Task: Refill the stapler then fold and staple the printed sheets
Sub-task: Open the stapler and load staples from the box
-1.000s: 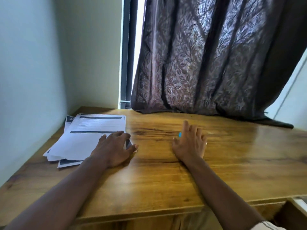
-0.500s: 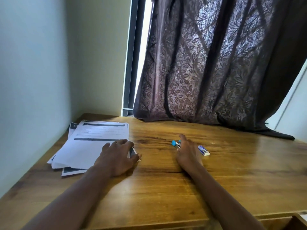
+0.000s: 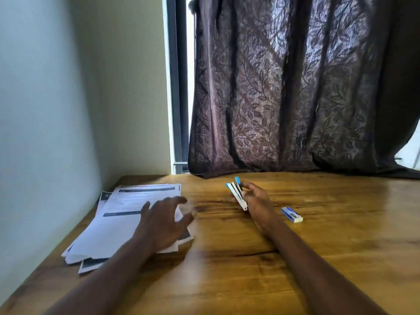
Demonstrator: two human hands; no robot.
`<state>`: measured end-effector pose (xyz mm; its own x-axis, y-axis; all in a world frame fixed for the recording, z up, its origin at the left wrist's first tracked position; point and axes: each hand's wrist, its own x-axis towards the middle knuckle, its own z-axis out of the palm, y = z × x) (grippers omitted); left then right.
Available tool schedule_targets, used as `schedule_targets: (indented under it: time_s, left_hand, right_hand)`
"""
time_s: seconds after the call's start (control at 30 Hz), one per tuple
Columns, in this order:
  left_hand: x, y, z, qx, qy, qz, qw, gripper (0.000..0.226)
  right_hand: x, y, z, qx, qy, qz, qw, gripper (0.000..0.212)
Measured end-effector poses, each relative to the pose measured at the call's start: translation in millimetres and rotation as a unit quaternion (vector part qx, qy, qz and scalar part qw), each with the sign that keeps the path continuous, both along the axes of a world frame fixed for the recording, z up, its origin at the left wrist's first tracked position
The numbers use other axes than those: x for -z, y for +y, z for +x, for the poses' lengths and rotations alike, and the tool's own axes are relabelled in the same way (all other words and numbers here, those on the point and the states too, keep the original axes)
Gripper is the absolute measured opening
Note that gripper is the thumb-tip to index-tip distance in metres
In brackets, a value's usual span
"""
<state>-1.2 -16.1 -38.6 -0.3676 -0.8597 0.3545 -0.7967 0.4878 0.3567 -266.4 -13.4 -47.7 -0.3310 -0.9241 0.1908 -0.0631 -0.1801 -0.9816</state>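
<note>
Right hand (image 3: 256, 201), centre frame: fingers curled round a blue-and-white stapler (image 3: 236, 194), held above the tabletop (image 3: 227, 269), its arms hinged partly apart. Left hand (image 3: 162, 221), lower left: fingers spread, motion-blurred, over the printed sheets (image 3: 127, 214); contact unclear. Small staple box (image 3: 292, 214) lies just right of the right hand, its print unreadable.
</note>
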Motion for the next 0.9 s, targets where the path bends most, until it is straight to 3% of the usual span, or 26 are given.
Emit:
schedule_targets:
  time_s: [0.1,0.2,0.3,0.6,0.77,0.9]
  left_hand:
    - [-15.0,-19.2,-22.8,0.039,0.122,-0.001,0.992,0.044]
    - [-24.1,-36.0,-49.3,0.055,0.265,0.026,0.962,0.031]
    - [-14.1,-42.6,-69.7,0.062,0.356,0.056,0.931,0.029]
    - [5.7,-46.9,-77.6,0.15,0.361,0.078,0.917,0.021]
    - [3.7,-44.7,-74.7,0.168,0.37,0.079,0.91,0.027]
    - [2.9,-38.0,-77.7,0.178,0.345,0.028,0.921,0.03]
  right_hand:
    - [-4.4,-4.4,-1.1,-0.05,-0.155,-0.012,0.987,0.029]
    - [-6.7,-0.6,3.4,-0.08,-0.178,-0.018,0.981,0.02]
    - [-8.1,4.8,10.4,-0.087,-0.114,-0.015,0.99,0.019]
    - [-14.0,17.5,26.5,-0.1,0.003,-0.033,0.994,0.017]
    - [-11.2,18.5,24.0,0.007,0.229,-0.083,0.97,0.013]
    - [-15.7,26.4,18.6,0.037,0.333,-0.122,0.934,0.021]
